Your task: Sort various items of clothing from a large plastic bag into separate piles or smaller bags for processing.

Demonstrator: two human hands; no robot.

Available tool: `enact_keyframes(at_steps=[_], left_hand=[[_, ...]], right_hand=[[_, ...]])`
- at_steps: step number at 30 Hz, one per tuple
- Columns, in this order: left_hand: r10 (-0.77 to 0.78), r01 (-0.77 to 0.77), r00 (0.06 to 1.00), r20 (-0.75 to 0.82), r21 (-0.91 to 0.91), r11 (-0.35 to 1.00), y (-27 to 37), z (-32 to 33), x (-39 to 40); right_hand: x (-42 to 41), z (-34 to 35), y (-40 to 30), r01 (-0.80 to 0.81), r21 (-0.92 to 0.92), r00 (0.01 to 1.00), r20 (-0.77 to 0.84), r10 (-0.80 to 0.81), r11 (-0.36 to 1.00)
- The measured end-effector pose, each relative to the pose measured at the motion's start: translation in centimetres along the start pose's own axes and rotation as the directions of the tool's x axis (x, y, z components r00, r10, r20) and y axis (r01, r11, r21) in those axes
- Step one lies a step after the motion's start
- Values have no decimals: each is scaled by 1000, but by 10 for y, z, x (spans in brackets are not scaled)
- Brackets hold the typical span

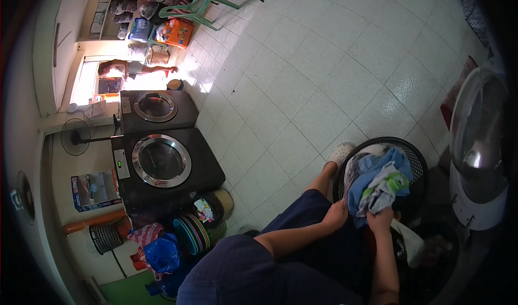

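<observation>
A black plastic mesh laundry basket (421,163) stands on the floor, heaped with clothes. Among them is a light blue garment (362,175), with a white and bright green garment (388,187) bunched on top. My right hand (380,220) grips the lower end of that white and green garment. At the basket's near left side, my left hand (336,215) has its fingers closed on the edge of the clothes; which garment it pinches is hard to tell. A whitish cloth (410,244) hangs over the dark opening of what looks like a washing machine, right of my right hand.
An open round glass-and-white-plastic door (477,143) juts out at the right. Two black front-loading machines (162,159) stand at the left, near stacked plastic basins (192,234) and a blue bag (163,252). Farther off are a green plastic chair (198,7) and a person (135,68) by the bright doorway.
</observation>
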State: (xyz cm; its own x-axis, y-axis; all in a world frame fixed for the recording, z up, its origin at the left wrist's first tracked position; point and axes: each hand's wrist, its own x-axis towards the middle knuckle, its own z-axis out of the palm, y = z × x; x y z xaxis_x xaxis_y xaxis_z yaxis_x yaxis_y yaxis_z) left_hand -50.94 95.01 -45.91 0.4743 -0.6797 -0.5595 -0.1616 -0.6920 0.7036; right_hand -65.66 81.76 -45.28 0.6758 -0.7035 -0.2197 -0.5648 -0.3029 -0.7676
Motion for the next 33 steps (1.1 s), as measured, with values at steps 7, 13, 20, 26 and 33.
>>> enact_keyframes(at_steps=[7,13,20,26,33], left_hand=[[-66,36,979,195,157,987,40,-31,17],[-30,-8,994,108,333,943,19,-10,37],[-448,425,894,24,-362,829,0,1,52],[257,-143,922,-290,359,922,41,-32,148],[321,-389,921,218,515,764,115,15,234]], right_hand=[[63,81,41,-461,-337,813,211,543,821],[98,31,77,-645,-318,686,160,710,695],[6,-20,53,-442,136,863,-205,461,887],[-71,-50,58,-452,141,733,-505,456,881],[48,-44,52,-416,199,820,-340,460,887]])
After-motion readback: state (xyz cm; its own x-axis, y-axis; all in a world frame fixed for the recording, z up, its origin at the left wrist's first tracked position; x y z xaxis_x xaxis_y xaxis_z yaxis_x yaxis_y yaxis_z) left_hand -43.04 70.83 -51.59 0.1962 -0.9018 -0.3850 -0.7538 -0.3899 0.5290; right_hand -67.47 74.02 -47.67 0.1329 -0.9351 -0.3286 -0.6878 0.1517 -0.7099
